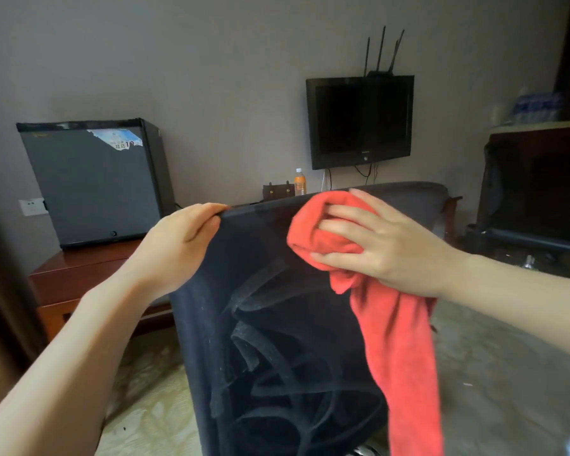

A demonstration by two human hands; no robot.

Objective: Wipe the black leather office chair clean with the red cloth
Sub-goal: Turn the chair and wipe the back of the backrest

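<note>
The cloth point(399, 340) hangs below my right hand point(382, 248), whose spread fingers clutch its bunched top against the chair point(270, 324) back, just under the top edge. My left hand point(181, 238) pinches that edge (steadying it). Best to wipe downward with even pressure.

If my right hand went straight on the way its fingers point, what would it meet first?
Probably the left hand, gripping the top edge of the chair back; the right hand, with the red cloth, points leftward along it.
</note>
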